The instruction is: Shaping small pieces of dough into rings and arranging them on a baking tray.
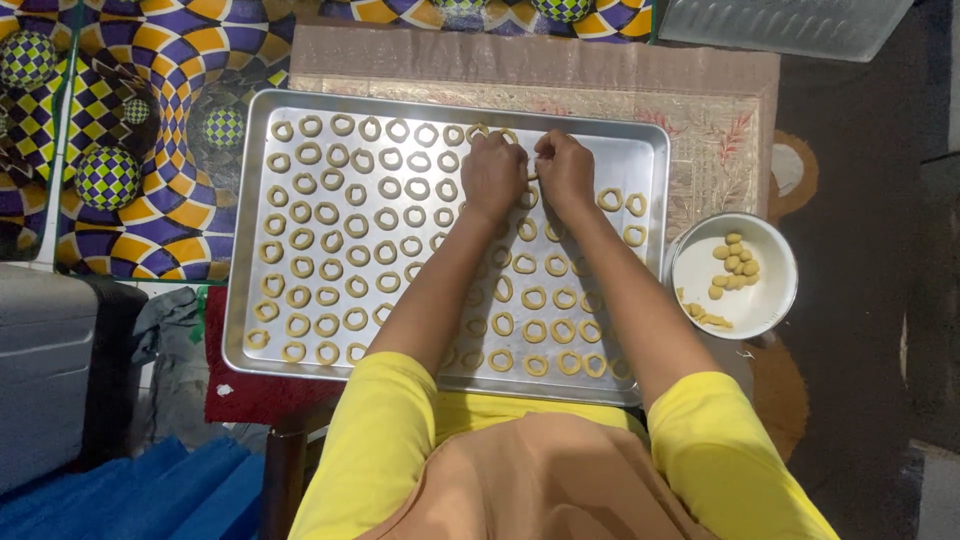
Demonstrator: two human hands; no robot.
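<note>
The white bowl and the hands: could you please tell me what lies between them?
In the head view, between the hands and the white bowl lie bare tray surface, a few dough rings and the tray's right rim.

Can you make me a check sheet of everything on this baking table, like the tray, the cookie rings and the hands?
Surface: a patterned brown cloth under the metal baking tray.
Job's things: many dough rings in rows on the tray; a white bowl beside it holding small dough pieces.
Clutter: a grey cloth and a grey box.
Grippers: left hand and right hand pinch a bit of dough together over the tray's far side.
Cables: nothing seen.
Surroundings: a colourful chequered mat, a second metal tray.
</note>
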